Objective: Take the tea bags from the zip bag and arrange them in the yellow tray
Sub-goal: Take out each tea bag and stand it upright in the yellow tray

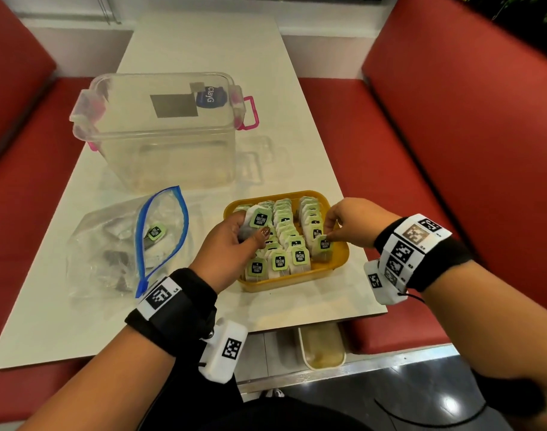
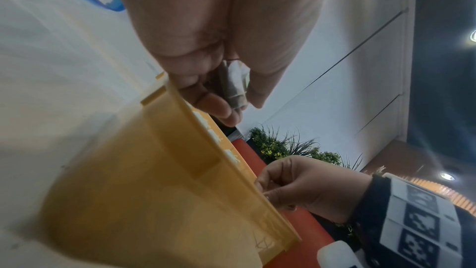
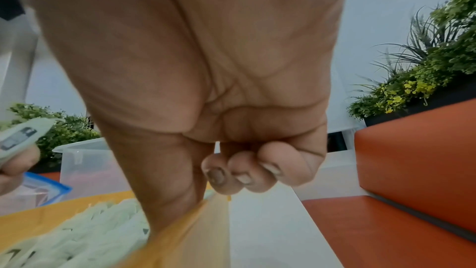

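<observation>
Over the yellow tray (image 1: 340,259), our left hand (image 1: 231,244) grips tea bags (image 1: 256,220); our right hand (image 1: 356,225) pinches one tea bag (image 1: 323,248), a pinch only the head view shows.

White table (image 1: 203,57) — clear lidded box (image 1: 160,129), zip bag (image 1: 126,241), yellow tray (image 1: 337,262).

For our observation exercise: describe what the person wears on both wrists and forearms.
Each wrist carries a black fabric band with white panels printed with black square-code markers. A white box-shaped camera unit with its own marker hangs below each wrist, with a thin black cable. Forearms are bare, unsleeved.
</observation>
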A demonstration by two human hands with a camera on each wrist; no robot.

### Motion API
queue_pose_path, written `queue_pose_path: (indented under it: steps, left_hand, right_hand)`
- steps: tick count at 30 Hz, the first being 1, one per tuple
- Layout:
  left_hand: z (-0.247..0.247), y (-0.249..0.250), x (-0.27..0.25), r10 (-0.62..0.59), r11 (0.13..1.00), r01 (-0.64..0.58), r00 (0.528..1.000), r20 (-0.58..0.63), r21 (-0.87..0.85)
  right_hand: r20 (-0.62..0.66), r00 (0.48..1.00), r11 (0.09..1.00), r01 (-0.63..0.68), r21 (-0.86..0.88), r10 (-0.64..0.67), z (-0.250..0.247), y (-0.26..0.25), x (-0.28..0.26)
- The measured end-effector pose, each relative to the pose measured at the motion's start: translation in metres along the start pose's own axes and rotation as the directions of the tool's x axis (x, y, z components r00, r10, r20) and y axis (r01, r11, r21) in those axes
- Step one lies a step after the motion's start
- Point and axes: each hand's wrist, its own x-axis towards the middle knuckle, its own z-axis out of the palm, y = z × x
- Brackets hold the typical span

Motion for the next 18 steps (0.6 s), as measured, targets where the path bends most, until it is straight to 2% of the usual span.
queue_pose_path:
  steps: [8, 15, 18]
  left_hand:
    - [-0.001, -0.001, 0.001, -0.031, 0.999, 0.031, 0.999, 0.017, -0.015]
    - [-0.003, 0.004, 0.000, -0.049, 0.997, 0.052, 0.998, 0.050, -0.052]
    - [-0.004, 0.006, -0.001, -0.039, 0.996, 0.045, 0.996, 0.081, -0.071]
  right_hand:
    - [-0.065, 0.998, 0.997, -0.026, -0.079, 0.021, 0.006, -0.005, 0.009]
    - [-0.102, 0.994, 0.995, -0.054, -0.082, 0.046, 0.007, -0.006, 0.008]
    - [-0.198, 0.980, 0.998, -0.040, -0.057, 0.028, -0.005, -0.009, 0.001]
